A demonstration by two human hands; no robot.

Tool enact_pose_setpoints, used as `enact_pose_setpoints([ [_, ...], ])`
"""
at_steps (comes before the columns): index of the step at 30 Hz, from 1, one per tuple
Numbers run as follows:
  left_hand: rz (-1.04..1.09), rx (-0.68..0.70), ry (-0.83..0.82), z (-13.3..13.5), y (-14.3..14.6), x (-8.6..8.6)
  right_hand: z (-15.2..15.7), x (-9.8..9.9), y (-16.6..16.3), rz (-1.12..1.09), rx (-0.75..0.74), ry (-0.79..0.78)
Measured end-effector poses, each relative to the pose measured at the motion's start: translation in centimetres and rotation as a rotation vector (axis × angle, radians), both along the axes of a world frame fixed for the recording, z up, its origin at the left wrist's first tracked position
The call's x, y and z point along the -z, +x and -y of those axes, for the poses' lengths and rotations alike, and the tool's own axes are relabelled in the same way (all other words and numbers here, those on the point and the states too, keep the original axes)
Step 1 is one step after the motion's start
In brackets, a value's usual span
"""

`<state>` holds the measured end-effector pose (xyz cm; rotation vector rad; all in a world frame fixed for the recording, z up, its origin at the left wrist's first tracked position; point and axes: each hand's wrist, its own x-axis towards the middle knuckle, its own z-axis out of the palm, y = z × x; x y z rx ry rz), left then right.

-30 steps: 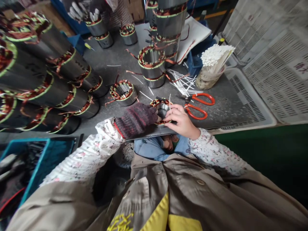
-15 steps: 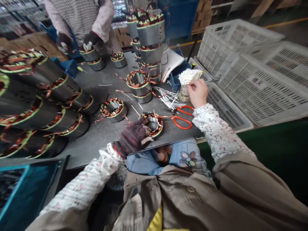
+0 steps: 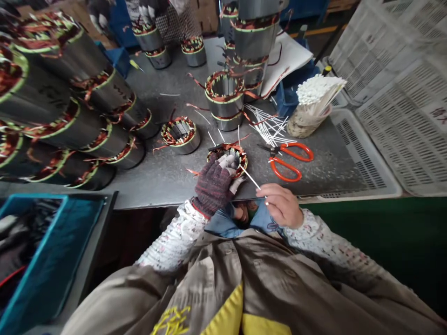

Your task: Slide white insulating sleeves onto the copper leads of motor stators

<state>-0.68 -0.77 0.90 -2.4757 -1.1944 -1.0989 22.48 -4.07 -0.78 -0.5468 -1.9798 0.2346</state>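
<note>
My left hand (image 3: 213, 182), in a dark knitted glove, is closed on a small motor stator (image 3: 233, 156) with copper windings and a green rim, at the near edge of the grey table (image 3: 167, 174). My bare right hand (image 3: 282, 204) pinches a thin white strip (image 3: 250, 177) whose far end points at the stator. A tub of white strips (image 3: 310, 103) stands at the right, and loose strips (image 3: 268, 123) lie beside it.
Red-handled scissors (image 3: 289, 160) lie right of the stator. More stators (image 3: 180, 134) stand in the middle and lie stacked at left (image 3: 63, 116). White plastic crates (image 3: 391, 88) are at right, a blue bin (image 3: 45, 260) at lower left. Another person's gloved hands (image 3: 148, 14) work at the far side.
My right hand came back from the tub of strips to the table's near edge, now pinching one white strip. My left hand stayed on the stator.
</note>
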Motion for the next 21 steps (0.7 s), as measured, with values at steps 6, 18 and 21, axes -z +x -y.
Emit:
enact_pose_setpoints([
  [6, 0.007, -0.042, 0.003, 0.2, 0.3, -0.2, -0.6, 0.5, 1.0, 0.076, 0.014, -0.092],
  [18, 0.51, 0.164, -0.325, -0.4, 0.6, 0.4, -3.3, -0.7, -4.2, -0.256, 0.077, -0.569],
  [21, 0.508, 0.179, -0.288, -0.5, 0.6, 0.3, -2.6, -1.5, -3.9, -0.199, 0.066, -0.5],
])
